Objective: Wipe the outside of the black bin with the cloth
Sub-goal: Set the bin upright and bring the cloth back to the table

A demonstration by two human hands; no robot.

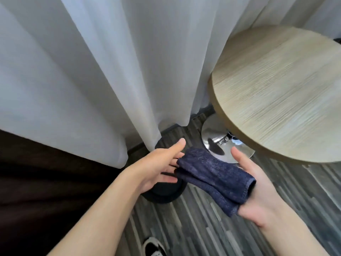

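A folded dark blue cloth [212, 175] lies across the fingers of my right hand [262, 198], whose thumb sticks up beside it. My left hand [158, 166] reaches in from the left with fingers spread, and its fingertips touch the cloth's left end. The black bin [166, 194] stands on the floor right under my left hand. Only its round lower edge and a sliver near the curtain show; the hand and the cloth cover the rest.
White curtains [110, 71] hang down to the floor just behind the bin. A round wooden table top [276, 93] on a chrome base [212, 133] stands at the right. A dark brown surface [36, 182] fills the left. A shoe [153, 247] shows at the bottom edge.
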